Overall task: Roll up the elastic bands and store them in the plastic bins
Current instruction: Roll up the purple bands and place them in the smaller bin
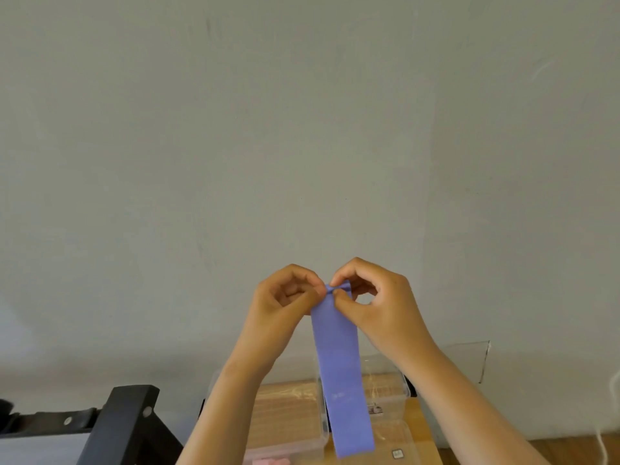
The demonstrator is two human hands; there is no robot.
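Note:
A flat blue-purple elastic band (342, 374) hangs straight down in front of me. My left hand (285, 300) and my right hand (372, 297) both pinch its top end, raised in front of the grey wall, with a small fold of the band between the fingertips. Below the band stand clear plastic bins: one on the left (288, 417) and one on the right (385, 391), on a wooden table (419, 427). The band's lower end hangs over the gap between the bins. Something pink (268, 462) shows at the bottom edge inside the left bin.
A black frame with bolts (127, 421) stands at the lower left. A clear lid or sheet (469, 360) leans against the wall at the right. A white cord (604, 441) hangs at the far right edge.

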